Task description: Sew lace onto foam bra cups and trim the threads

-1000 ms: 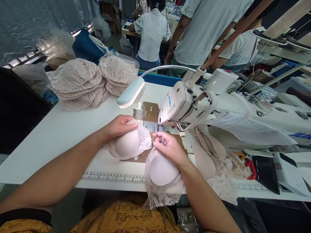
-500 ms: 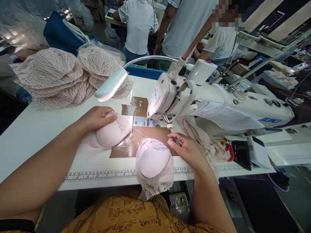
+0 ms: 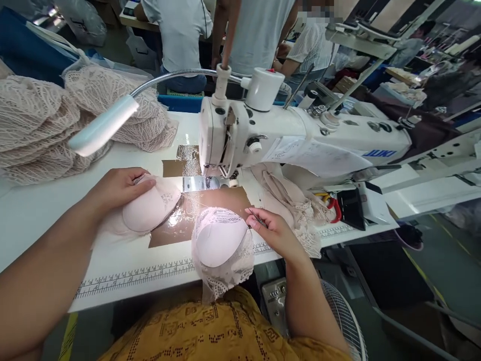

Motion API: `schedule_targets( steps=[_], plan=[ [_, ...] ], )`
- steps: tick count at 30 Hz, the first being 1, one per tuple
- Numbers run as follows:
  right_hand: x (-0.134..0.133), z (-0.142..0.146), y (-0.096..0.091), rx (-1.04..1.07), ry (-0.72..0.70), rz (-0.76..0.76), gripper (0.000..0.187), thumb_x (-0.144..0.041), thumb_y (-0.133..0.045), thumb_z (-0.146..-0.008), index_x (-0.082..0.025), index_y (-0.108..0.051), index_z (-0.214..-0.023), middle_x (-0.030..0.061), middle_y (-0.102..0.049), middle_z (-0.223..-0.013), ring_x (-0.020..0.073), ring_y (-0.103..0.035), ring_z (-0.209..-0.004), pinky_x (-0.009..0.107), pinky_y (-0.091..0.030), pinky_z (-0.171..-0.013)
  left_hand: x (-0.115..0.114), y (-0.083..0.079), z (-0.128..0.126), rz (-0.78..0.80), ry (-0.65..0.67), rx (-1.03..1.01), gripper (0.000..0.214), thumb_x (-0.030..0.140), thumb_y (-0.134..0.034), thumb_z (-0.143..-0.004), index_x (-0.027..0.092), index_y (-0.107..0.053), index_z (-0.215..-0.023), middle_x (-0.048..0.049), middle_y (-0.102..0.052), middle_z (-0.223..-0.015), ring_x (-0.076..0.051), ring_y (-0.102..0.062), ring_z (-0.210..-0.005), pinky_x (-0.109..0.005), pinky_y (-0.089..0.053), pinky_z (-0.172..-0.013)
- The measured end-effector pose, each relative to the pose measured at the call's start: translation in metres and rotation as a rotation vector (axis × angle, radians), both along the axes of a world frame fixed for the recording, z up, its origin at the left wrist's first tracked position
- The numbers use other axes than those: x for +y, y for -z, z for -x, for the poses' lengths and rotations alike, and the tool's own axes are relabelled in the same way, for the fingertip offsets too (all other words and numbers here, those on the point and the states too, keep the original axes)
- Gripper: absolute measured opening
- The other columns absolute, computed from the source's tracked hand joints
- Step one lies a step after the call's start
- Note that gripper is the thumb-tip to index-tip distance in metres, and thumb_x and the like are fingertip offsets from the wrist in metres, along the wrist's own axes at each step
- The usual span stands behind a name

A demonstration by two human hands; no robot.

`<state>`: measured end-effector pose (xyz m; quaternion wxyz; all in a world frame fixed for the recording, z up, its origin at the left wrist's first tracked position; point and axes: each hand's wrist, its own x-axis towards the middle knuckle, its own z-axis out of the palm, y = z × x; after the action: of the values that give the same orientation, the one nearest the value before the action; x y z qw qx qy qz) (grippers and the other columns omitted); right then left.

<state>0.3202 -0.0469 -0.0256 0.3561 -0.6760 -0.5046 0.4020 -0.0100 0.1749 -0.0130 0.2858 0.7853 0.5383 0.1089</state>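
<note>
My left hand point(image 3: 122, 193) is closed on the upper edge of a pale pink bra cup point(image 3: 145, 213) with lace at its right side. A second bra cup point(image 3: 220, 243), with lace along its top and a lace flap below, lies over the table's front edge. Beside that cup's right edge, my right hand point(image 3: 276, 233) pinches a small pointed metal tool point(image 3: 257, 217); the fingers hide most of it. A fine thread runs between the cups. Behind them stands the white sewing machine point(image 3: 225, 135), its needle area near the metal plate point(image 3: 193, 184).
Stacked lace pieces point(image 3: 37, 128) and a lamp point(image 3: 105, 125) stand at left. More beige fabric point(image 3: 281, 195), red-handled scissors point(image 3: 333, 209) and a black box point(image 3: 351, 208) lie at right. A ruler strip point(image 3: 143, 276) follows the table's front edge. Several people sit or stand beyond.
The camera view has turned, so the machine and fabric stacks appear further left. Both hands keep their grips, and the two cups stay almost in place on the table.
</note>
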Motion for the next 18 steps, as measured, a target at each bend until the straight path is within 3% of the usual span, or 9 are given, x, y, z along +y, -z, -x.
schedule_targets(
  steps=[3, 7, 9, 11, 14, 18],
  plan=[
    [-0.001, 0.002, 0.000, 0.043, -0.002, 0.002, 0.044, -0.039, -0.059, -0.085, -0.016, -0.061, -0.123, 0.0042, -0.067, -0.096, 0.0193, -0.062, -0.094, 0.033, -0.048, -0.089, 0.002, 0.002, 0.003, 0.100, 0.031, -0.035, 0.048, 0.057, -0.061, -0.081, 0.016, -0.067, -0.106, 0.0015, -0.071, -0.095, -0.020, -0.061, -0.088, -0.022, -0.042, -0.071],
    [-0.002, 0.008, -0.003, -0.004, -0.012, 0.036, 0.051, -0.032, -0.065, -0.078, -0.017, -0.059, -0.126, 0.0031, -0.065, -0.096, 0.0180, -0.061, -0.088, 0.032, -0.049, -0.082, 0.003, 0.001, 0.010, 0.231, 0.125, -0.042, 0.067, 0.055, -0.067, -0.076, 0.018, -0.053, -0.130, -0.0042, -0.066, -0.121, -0.027, -0.060, -0.104, -0.029, -0.049, -0.082],
    [-0.001, 0.014, -0.008, -0.061, -0.046, 0.053, 0.044, -0.028, -0.064, -0.078, -0.018, -0.062, -0.121, 0.0030, -0.066, -0.096, 0.0181, -0.060, -0.085, 0.031, -0.048, -0.079, -0.002, -0.002, 0.013, 0.239, 0.192, 0.003, 0.075, 0.051, -0.067, -0.075, 0.020, -0.043, -0.139, -0.0065, -0.059, -0.133, -0.029, -0.058, -0.112, -0.031, -0.049, -0.088],
    [0.002, 0.023, -0.014, -0.127, -0.121, 0.060, 0.024, -0.027, -0.060, -0.081, -0.019, -0.068, -0.103, 0.0021, -0.067, -0.089, 0.0182, -0.060, -0.080, 0.029, -0.047, -0.073, -0.010, -0.009, 0.015, 0.211, 0.241, 0.062, 0.077, 0.047, -0.064, -0.074, 0.021, -0.040, -0.143, -0.0076, -0.055, -0.137, -0.031, -0.057, -0.115, -0.032, -0.049, -0.089],
    [0.009, 0.038, -0.024, -0.260, -0.195, 0.019, 0.015, -0.028, -0.054, -0.085, -0.019, -0.063, -0.077, 0.0003, -0.062, -0.074, 0.0176, -0.056, -0.072, 0.027, -0.042, -0.064, -0.028, -0.023, 0.022, 0.115, 0.291, 0.137, 0.062, 0.040, -0.060, -0.074, 0.021, -0.051, -0.132, -0.0066, -0.062, -0.126, -0.031, -0.060, -0.108, -0.031, -0.048, -0.084],
    [0.027, 0.065, -0.041, -0.296, -0.244, -0.085, 0.013, -0.029, -0.051, -0.087, -0.020, -0.058, -0.079, -0.0006, -0.059, -0.071, 0.0168, -0.056, -0.068, 0.027, -0.040, -0.063, -0.052, -0.039, 0.048, 0.066, 0.172, 0.003, 0.037, 0.039, -0.056, -0.079, 0.022, -0.059, -0.112, -0.0012, -0.069, -0.100, -0.024, -0.064, -0.089, -0.026, -0.046, -0.070]
  ],
)
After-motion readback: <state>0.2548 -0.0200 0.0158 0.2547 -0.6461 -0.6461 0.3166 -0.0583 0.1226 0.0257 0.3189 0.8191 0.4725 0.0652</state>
